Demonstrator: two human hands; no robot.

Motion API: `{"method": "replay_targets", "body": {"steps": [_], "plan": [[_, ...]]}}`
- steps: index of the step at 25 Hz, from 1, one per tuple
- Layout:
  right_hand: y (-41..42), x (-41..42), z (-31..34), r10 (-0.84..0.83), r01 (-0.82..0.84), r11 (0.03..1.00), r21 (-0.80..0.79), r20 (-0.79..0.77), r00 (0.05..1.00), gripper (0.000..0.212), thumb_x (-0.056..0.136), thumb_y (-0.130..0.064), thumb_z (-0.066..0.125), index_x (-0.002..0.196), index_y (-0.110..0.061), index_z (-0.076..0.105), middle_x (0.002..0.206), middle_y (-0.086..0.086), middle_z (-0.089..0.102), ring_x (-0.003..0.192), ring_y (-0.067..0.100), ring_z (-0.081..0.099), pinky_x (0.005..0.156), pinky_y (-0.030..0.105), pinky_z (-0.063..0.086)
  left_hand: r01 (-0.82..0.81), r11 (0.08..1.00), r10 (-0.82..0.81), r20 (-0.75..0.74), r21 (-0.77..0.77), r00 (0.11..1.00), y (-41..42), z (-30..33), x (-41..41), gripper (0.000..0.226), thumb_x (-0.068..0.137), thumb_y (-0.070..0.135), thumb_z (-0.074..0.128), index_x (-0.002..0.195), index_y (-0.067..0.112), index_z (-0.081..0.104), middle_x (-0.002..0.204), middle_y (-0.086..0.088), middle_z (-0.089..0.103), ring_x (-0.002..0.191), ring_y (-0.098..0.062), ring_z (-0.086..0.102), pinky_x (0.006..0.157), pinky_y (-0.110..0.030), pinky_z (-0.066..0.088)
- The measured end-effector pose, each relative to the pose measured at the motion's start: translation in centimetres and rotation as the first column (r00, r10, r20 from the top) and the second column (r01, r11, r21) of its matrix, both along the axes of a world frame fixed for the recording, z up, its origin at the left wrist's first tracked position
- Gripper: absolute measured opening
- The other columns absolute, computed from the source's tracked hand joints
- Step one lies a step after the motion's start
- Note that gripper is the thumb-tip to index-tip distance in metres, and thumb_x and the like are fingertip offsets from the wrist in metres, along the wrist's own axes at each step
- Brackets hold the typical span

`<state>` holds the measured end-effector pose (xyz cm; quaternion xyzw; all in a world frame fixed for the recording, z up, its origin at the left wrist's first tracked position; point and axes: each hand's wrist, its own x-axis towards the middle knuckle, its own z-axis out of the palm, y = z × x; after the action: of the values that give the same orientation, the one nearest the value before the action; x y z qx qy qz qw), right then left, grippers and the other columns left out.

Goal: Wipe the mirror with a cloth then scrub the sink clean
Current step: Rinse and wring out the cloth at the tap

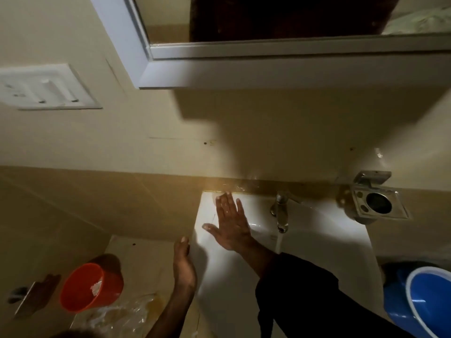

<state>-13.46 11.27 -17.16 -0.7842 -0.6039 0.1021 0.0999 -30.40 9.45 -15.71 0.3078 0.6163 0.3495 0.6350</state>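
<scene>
White ceramic sink (317, 230) sits below the mirror (268, 18), water running from the tap (280, 213). Right hand (230, 222) lies spread flat on its left rim; left hand (184, 264) hangs beside, empty, fingers loosely curled.

— What sort of place is shown?
— A home bathroom. A white sink (317, 252) is fixed to a beige tiled wall (109, 203), with water running from a chrome tap (280, 213).
— What else marks it as such?
— A framed mirror (268, 20) is mounted above, a metal toothbrush holder (375, 203) beside the tap, a switch plate (46, 87) on the wall, and an orange bucket (90, 286) and a blue bucket (422, 301) are seen on the floor.
</scene>
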Motion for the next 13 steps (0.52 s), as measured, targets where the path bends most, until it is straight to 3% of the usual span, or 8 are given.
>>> {"method": "replay_targets", "body": {"steps": [2, 4, 6, 8, 9, 11, 12, 13], "plan": [[-2.9, 1.2, -0.5, -0.15, 0.151, 0.988, 0.027, -0.04, 0.988, 0.099, 0.088, -0.079, 0.014, 0.156, -0.008, 0.002, 0.164, 0.012, -0.006, 0.152, 0.028, -0.01, 0.122, 0.05, -0.003, 0.076, 0.988, -0.056, -0.144, 0.135, 0.988, -0.6, 1.4, 0.8, 0.052, 0.087, 0.058, 0.051, 0.121, 0.019, 0.061, 0.122, -0.007, 0.062, 0.119, -0.03, 0.054, 0.1, -0.043, 0.043], [-6.5, 2.4, -0.5, -0.263, 0.277, 0.958, 0.077, -0.156, 0.952, 0.094, 0.091, -0.074, 0.019, 0.156, -0.008, 0.009, 0.164, 0.012, 0.001, 0.152, 0.029, -0.001, 0.123, 0.04, 0.004, 0.121, 0.962, -0.051, -0.274, 0.244, 0.96, -1.5, 2.9, 2.2, 0.031, 0.1, 0.037, 0.046, 0.121, 0.018, 0.059, 0.12, -0.007, 0.062, 0.114, -0.028, 0.055, 0.093, -0.039, 0.043], [-10.3, 4.4, 0.0, -0.284, 0.321, 0.933, 0.162, -0.215, 0.934, 0.066, 0.098, -0.058, 0.034, 0.152, -0.02, 0.031, 0.16, 0.003, 0.029, 0.15, 0.023, 0.022, 0.115, 0.018, 0.024, 0.237, 0.892, -0.082, -0.377, 0.385, 0.923, -2.5, 4.1, 3.5, 0.032, 0.1, 0.036, 0.043, 0.125, 0.024, 0.059, 0.125, 0.001, 0.062, 0.115, -0.02, 0.056, 0.097, -0.039, 0.045], [-12.9, 7.0, 0.2, -0.349, 0.349, 0.917, 0.192, -0.036, 0.937, 0.033, 0.1, -0.031, 0.05, 0.132, -0.028, 0.055, 0.136, -0.007, 0.059, 0.13, 0.019, 0.053, 0.094, 0.004, 0.042, 0.414, 0.771, -0.176, -0.464, 0.483, 0.868, -3.3, 3.9, 5.5, 0.039, 0.097, 0.043, 0.042, 0.127, 0.025, 0.059, 0.128, 0.011, 0.061, 0.118, -0.008, 0.055, 0.1, -0.031, 0.044], [-14.4, 8.0, 0.0, -0.43, 0.426, 0.873, 0.239, -0.035, 0.902, 0.031, 0.098, -0.02, 0.052, 0.127, -0.025, 0.062, 0.129, -0.004, 0.065, 0.118, 0.017, 0.062, 0.091, 0.008, 0.047, 0.483, 0.737, -0.253, -0.47, 0.473, 0.846, -3.6, 3.3, 6.8, 0.038, 0.098, 0.043, 0.043, 0.126, 0.024, 0.06, 0.128, 0.011, 0.062, 0.119, -0.006, 0.055, 0.099, -0.026, 0.044], [-15.5, 8.5, -1.3, -0.487, 0.568, 0.761, 0.314, -0.301, 0.82, 0.034, 0.091, -0.012, 0.05, 0.12, -0.015, 0.069, 0.122, 0.006, 0.069, 0.102, 0.019, 0.067, 0.094, 0.024, 0.053, 0.564, 0.755, -0.435, -0.387, 0.336, 0.813, -4.8, 2.9, 9.7, 0.025, 0.1, 0.034, 0.047, 0.117, 0.024, 0.063, 0.123, 0.004, 0.065, 0.113, -0.011, 0.059, 0.091, -0.019, 0.045], [-15.4, 7.8, -1.4, -0.522, 0.639, 0.723, 0.262, -0.4, 0.754, 0.033, 0.09, -0.012, 0.049, 0.115, -0.016, 0.07, 0.115, 0.008, 0.071, 0.097, 0.021, 0.068, 0.089, 0.031, 0.057, 0.556, 0.804, -0.495, -0.283, 0.209, 0.822, -5.2, 2.8, 11.1, 0.018, 0.101, 0.028, 0.049, 0.11, 0.024, 0.064, 0.118, 0.0, 0.067, 0.108, -0.016, 0.061, 0.084, -0.019, 0.045], [-14.8, 7.0, -0.3, -0.521, 0.734, 0.657, 0.173, -0.6, 0.607, 0.028, 0.092, -0.013, 0.049, 0.109, -0.018, 0.071, 0.108, 0.008, 0.072, 0.092, 0.023, 0.068, 0.08, 0.033, 0.059, 0.517, 0.854, -0.505, -0.144, 0.06, 0.851, -5.6, 2.8, 12.5, 0.016, 0.1, 0.025, 0.05, 0.105, 0.023, 0.065, 0.112, -0.003, 0.068, 0.102, -0.02, 0.063, 0.078, -0.023, 0.045]]}}
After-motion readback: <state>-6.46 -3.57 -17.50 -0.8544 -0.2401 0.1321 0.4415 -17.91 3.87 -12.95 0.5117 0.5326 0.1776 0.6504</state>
